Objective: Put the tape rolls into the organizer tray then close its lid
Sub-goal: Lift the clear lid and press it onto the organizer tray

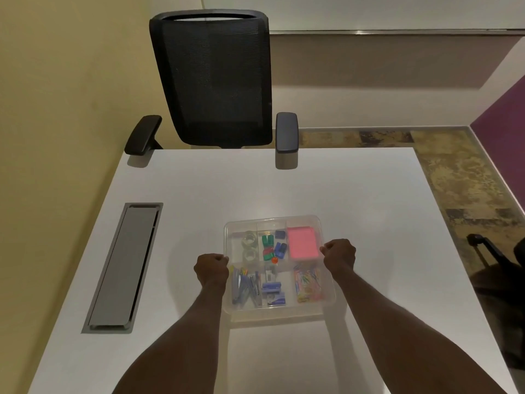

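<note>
The clear plastic organizer tray (329, 301) sits on the white table in front of me. Two clear tape rolls (249, 247) lie one behind the other in its far left compartment. A transparent lid (272, 220) appears to lie over the tray, and the contents look slightly hazy through it. My left hand (211, 267) is closed on the left edge of the lid, about halfway along that side. On the opposite side my right hand (339, 253) is closed on the right edge. Whether the lid is fully seated I cannot tell.
Other compartments hold a pink sticky-note pad (302, 241), blue and green clips (272, 247), staplers and staple boxes (255, 288) and coloured paper clips (308, 282). A grey cable hatch (125, 265) is set into the table at left. A black office chair (213, 81) stands at the far edge.
</note>
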`<act>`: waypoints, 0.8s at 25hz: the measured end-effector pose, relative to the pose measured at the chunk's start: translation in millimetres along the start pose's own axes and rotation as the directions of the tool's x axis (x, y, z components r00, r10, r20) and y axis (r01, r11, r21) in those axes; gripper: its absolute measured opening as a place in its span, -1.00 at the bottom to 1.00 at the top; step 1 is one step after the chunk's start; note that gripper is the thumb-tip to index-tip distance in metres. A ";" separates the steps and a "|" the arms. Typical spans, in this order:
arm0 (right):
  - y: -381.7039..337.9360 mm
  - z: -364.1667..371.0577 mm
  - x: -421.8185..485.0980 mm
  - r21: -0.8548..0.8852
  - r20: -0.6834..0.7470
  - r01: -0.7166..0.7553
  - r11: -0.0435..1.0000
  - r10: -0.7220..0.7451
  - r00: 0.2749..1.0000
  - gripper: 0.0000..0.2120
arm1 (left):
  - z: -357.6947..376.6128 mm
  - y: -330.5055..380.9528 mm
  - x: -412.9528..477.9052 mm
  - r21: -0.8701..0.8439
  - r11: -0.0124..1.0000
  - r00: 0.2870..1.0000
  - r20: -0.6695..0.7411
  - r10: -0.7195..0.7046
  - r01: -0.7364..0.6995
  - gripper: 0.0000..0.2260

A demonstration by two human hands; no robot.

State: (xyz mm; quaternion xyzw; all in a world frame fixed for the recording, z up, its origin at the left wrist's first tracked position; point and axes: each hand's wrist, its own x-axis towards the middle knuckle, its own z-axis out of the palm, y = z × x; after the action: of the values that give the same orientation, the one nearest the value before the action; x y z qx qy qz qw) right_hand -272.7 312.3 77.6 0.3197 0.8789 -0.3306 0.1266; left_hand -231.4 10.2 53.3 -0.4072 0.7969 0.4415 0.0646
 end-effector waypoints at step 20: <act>-31.7 25.5 26.2 -0.498 0.290 0.521 0.693 -0.433 0.853 -0.27 | 38.7 56.1 23.5 0.483 0.765 0.888 0.388 0.248 -0.425 -0.23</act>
State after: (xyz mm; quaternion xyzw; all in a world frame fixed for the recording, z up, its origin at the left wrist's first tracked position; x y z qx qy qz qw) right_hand -312.9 289.6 62.9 0.0026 0.9765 -0.1030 0.1895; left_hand -296.5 41.2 55.7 -0.1468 0.9311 0.2517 0.2196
